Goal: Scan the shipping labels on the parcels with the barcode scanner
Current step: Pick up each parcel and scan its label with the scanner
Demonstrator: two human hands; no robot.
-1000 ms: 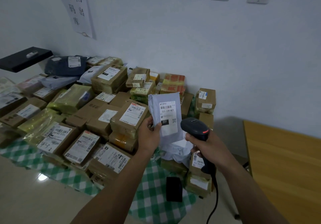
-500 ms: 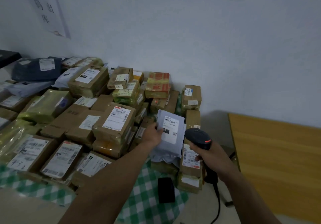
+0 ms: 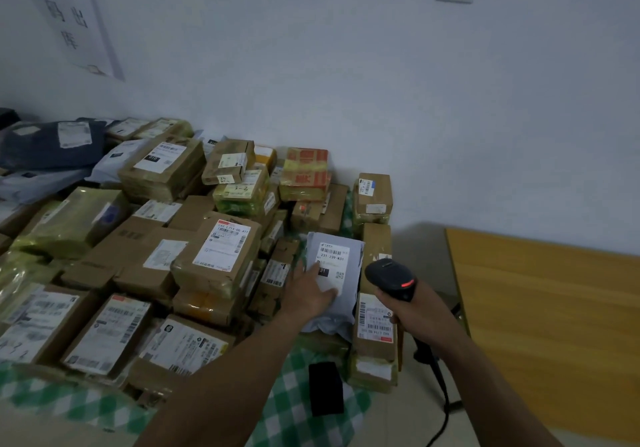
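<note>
At the parcels [image 3: 221, 252], our left hand [image 3: 311, 296] lies flat, fingers straight, on the shipping label [image 3: 334, 256] of a grey mailer [image 3: 334, 320]. Just beside it at 3 o'clock, our right hand [image 3: 417, 313] curls tight around the barcode scanner [image 3: 391, 278], its red light glowing.

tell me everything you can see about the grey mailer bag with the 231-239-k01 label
The grey mailer bag is a soft plastic pouch, crumpled at its near end, lying label-up on the parcel pile. Its white label shows a barcode, 231-239-K01, a black block and a QR code. The left hand rests flat on it, fingers straight, covering the label's near-left corner. A brown box lies along its right side. The barcode scanner in the right hand is close, apart.
</note>
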